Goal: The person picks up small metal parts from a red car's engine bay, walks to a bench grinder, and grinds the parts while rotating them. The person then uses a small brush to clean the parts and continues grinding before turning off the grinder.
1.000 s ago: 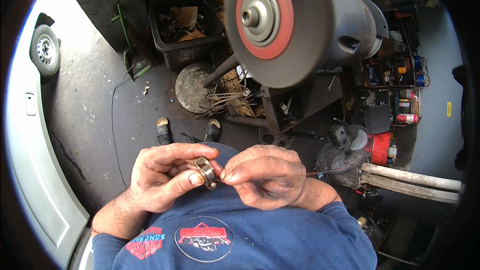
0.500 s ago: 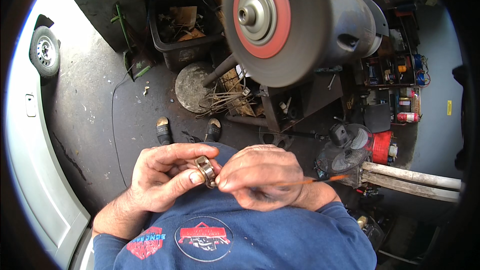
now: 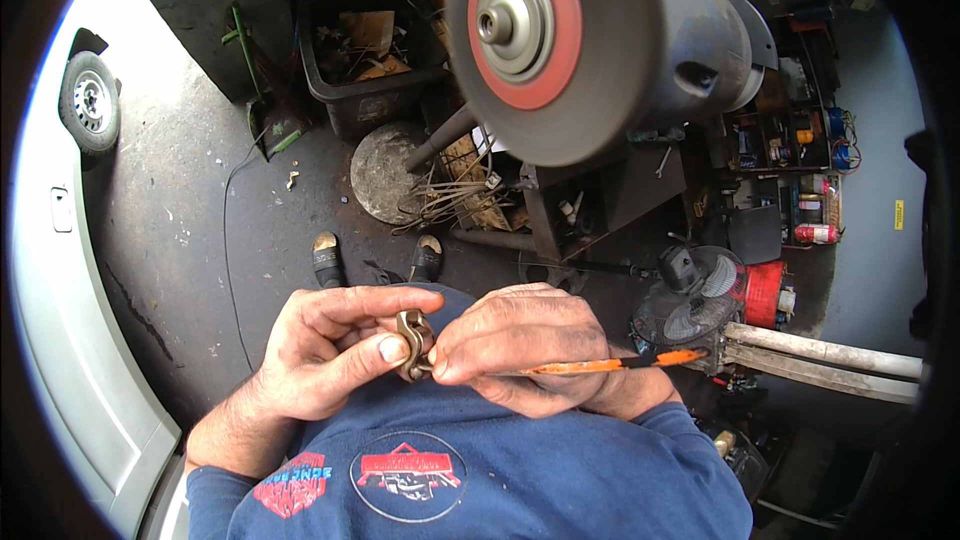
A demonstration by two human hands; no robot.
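My left hand point(image 3: 325, 355) pinches a small brass-coloured metal fitting point(image 3: 413, 343) between thumb and fingers, close in front of my chest. My right hand point(image 3: 525, 358) is closed around a thin tool with an orange handle point(image 3: 600, 364); its working end meets the fitting, and the handle sticks out to the right past my wrist. The tool's tip is hidden by my fingers. Both hands touch at the fitting.
A large bench grinder with a grey wheel and red hub point(image 3: 530, 35) stands on a pedestal right ahead. Below are my shoes point(image 3: 327, 258), a round metal disc point(image 3: 385, 172), a black crate of scrap point(image 3: 365, 65), a small fan point(image 3: 692, 302), shelves point(image 3: 790, 175) and a white vehicle point(image 3: 60, 270) at left.
The hands stay together on the fitting. The orange tool handle now shows more plainly to the right of my right hand. The view shifted slightly.
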